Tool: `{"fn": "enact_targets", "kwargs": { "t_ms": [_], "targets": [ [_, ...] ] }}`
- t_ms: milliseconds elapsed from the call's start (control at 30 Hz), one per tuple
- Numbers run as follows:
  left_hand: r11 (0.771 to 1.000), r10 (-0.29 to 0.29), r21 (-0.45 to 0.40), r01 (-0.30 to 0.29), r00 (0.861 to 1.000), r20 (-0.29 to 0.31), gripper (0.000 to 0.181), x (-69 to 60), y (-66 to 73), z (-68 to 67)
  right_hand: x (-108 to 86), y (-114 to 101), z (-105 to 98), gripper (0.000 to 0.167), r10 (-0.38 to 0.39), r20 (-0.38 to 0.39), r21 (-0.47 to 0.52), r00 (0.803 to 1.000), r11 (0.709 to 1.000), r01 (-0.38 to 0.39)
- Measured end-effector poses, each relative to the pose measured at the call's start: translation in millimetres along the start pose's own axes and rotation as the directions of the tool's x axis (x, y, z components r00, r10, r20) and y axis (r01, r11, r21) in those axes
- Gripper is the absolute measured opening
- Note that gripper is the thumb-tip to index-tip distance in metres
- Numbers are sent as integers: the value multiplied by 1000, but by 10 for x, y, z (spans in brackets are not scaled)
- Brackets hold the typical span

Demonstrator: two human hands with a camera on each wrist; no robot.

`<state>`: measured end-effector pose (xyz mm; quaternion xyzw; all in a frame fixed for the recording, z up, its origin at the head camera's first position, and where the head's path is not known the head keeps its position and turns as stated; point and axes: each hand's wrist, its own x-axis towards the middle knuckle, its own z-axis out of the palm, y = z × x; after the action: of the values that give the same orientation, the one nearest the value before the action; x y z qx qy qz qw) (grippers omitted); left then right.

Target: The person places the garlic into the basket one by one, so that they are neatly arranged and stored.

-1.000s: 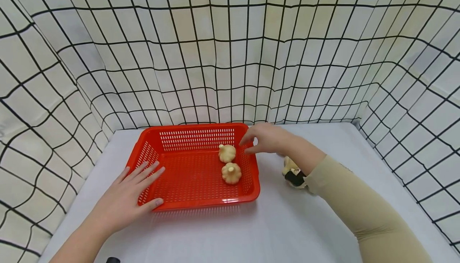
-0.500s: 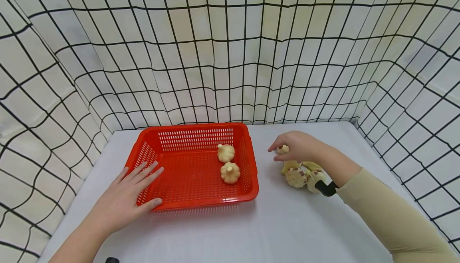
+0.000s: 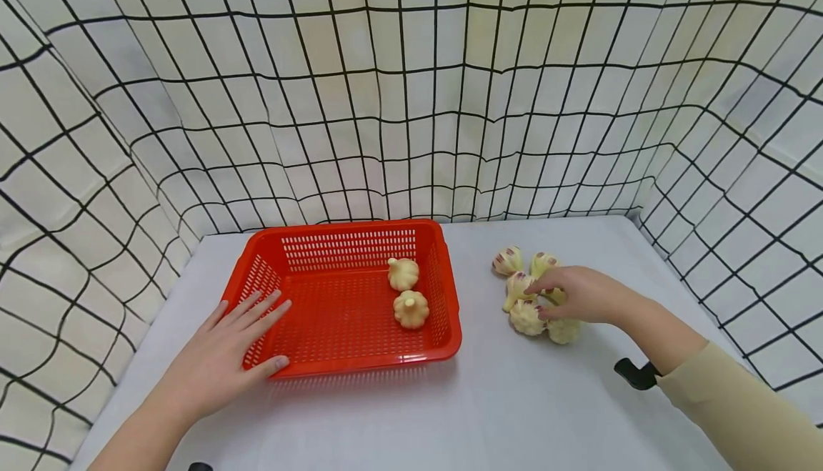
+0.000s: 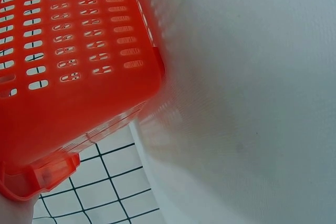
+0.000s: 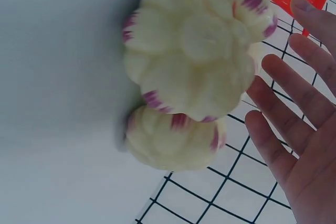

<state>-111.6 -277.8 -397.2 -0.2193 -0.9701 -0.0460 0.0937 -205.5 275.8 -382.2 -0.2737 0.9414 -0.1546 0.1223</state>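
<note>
My left hand [image 3: 225,346] rests on the left front corner of a red plastic basket [image 3: 341,321], fingers straight and spread. Two cream garlic bulbs, one behind [image 3: 403,274] and one in front [image 3: 411,309], sit in the basket's right side. Over a group of purple-streaked garlic bulbs [image 3: 527,319] on the table hovers my right hand [image 3: 585,294], fingers bent downward. In the right wrist view, a large garlic bulb [image 5: 191,51] lies beside that hand's spread fingers [image 5: 275,98], which hold nothing. The left wrist view shows mainly the basket's outer wall [image 4: 79,103].
Black netting [image 3: 386,121] over white sheeting encloses the back and sides of the white table [image 3: 450,414]. The garlic group lies to the right of the basket. A black strap end [image 3: 636,374] hangs by my right wrist.
My right hand has moved right, from the basket's right rim to above the purple-streaked garlic bulbs, which now show more fully. My left hand and the basket have stayed nearly still.
</note>
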Motion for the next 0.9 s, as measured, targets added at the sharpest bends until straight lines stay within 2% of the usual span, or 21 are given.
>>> {"fn": "enact_targets", "kwargs": {
  "t_ms": [233,467,733,900],
  "targets": [
    [1000,-4,-4,4,1000,1,79,3,-9,-2,-9,40,80,47,28,31,-8,999,1000,-27],
    [1000,-9,1,9,1000,6,79,1,-2,3,10,37,124,51,26,50,-37,998,999,-24],
    [1000,-21,-4,21,999,30,79,3,10,-9,32,78,154,52,19,69,-20,997,1000,-17],
    [1000,-16,0,16,1000,22,79,0,12,-8,53,73,186,56,17,81,-39,997,999,-14]
  ]
}}
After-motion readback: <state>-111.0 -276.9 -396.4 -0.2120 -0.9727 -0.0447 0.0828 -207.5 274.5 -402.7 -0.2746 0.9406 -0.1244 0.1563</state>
